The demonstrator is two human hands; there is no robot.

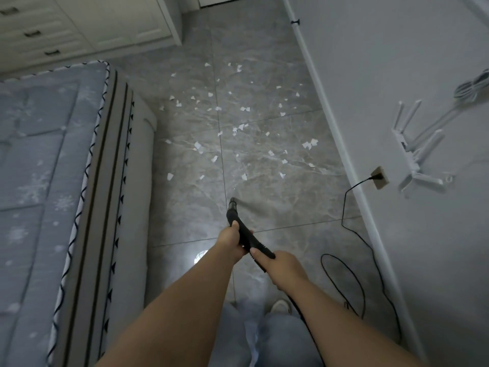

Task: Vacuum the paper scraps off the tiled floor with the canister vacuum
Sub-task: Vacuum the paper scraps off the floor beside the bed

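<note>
Black vacuum wand [244,231] gripped in both closed hands, right hand [281,263] rearmost, left hand [230,241] ahead. Paper scraps [238,128] lie beyond its nozzle, untouched. Risk: power cord [346,260], looped right of the hands, could snag feet.

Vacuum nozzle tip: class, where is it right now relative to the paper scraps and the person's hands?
In the head view, the nozzle tip sits mid-frame over the tiled floor, just ahead of the left hand and short of the nearest paper scraps.
</note>
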